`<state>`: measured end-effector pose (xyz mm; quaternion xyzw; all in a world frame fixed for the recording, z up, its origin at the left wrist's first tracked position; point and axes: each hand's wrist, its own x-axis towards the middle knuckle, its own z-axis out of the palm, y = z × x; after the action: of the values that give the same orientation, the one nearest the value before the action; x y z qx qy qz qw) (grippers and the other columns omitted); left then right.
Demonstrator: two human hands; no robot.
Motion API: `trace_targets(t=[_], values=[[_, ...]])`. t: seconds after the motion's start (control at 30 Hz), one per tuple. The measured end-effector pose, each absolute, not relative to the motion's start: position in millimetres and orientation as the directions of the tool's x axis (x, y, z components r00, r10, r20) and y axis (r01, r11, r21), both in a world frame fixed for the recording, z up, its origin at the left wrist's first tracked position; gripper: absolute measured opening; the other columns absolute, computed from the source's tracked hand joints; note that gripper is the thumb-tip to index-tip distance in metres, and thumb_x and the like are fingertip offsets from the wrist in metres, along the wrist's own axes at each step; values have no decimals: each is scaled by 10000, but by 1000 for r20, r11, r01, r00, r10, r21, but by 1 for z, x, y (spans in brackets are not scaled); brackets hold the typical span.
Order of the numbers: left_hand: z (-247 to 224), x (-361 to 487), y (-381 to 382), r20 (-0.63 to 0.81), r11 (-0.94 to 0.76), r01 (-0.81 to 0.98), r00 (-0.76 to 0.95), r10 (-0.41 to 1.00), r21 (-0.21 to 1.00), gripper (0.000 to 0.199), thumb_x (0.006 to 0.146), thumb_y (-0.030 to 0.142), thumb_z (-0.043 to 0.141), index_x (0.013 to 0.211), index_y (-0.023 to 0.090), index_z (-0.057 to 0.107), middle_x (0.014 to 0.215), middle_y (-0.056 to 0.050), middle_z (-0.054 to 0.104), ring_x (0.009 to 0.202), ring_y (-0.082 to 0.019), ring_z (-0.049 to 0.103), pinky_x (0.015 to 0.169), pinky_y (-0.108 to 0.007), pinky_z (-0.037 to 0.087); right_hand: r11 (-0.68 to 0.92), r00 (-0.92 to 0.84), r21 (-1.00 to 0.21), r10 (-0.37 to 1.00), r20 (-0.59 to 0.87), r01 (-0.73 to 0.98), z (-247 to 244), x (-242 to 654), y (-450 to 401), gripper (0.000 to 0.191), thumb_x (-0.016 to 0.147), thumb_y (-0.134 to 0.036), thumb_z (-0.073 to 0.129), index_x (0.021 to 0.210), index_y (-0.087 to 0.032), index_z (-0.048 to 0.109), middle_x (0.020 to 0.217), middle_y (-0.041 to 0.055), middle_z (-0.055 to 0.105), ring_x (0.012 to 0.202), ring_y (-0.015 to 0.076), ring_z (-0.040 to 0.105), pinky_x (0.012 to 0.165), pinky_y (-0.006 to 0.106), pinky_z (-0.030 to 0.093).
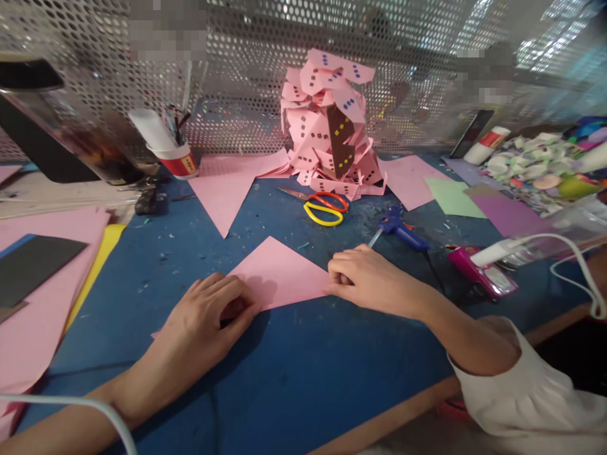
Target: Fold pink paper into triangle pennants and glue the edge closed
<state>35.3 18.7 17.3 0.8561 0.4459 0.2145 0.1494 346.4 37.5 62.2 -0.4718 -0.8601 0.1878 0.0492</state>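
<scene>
Through the head camera, a silvery perforated metal screen (246, 82) fills the back of my view. Before it lies a scuffed blue tabletop (332, 373), flecked with scraps. A rough, bulky pink paper construction (308, 129) with small dark square patches stands at the far side, and a stack of large pink paper sheets (28, 328) lies at the left.

Nearest me, the flat, pointed pink paper sheet (287, 272) lies at the middle of the tabletop. The right hand (374, 278) pinches its right corner between thumb and curled fingers. The left hand (203, 316) is half-curled over its left part, thumb at the near edge; whether it grips or only presses, I cannot tell. I judge the step to be steadying and aligning the sheet, which calls for light, even pressure.

Beyond rest red-and-yellow-handled scissors (310, 198) and a blue plastic glue gun (403, 232).
</scene>
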Motion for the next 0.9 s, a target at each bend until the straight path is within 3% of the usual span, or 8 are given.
trace_targets(t=[0.47, 0.9], values=[[24, 33, 8, 271, -571, 670, 506, 819, 475, 119, 1025, 343, 559, 963, 257, 612, 880, 13, 655, 844, -195, 586, 783, -356, 423, 474, -546, -390, 833, -93, 790, 58, 350, 37, 321, 982, -308, 692, 747, -207, 499, 735, -55, 548, 716, 138, 504, 832, 326, 317], [25, 35, 12, 292, -603, 653, 530, 796, 459, 152, 1020, 303, 576, 907, 218, 631, 837, 7, 651, 799, -190, 561, 770, -349, 404, 508, -576, -380, 813, -83, 773, 53, 354, 42, 352, 999, -408, 645, 732, -202, 544, 734, -47, 577, 690, 130, 522, 774, 321, 311]])
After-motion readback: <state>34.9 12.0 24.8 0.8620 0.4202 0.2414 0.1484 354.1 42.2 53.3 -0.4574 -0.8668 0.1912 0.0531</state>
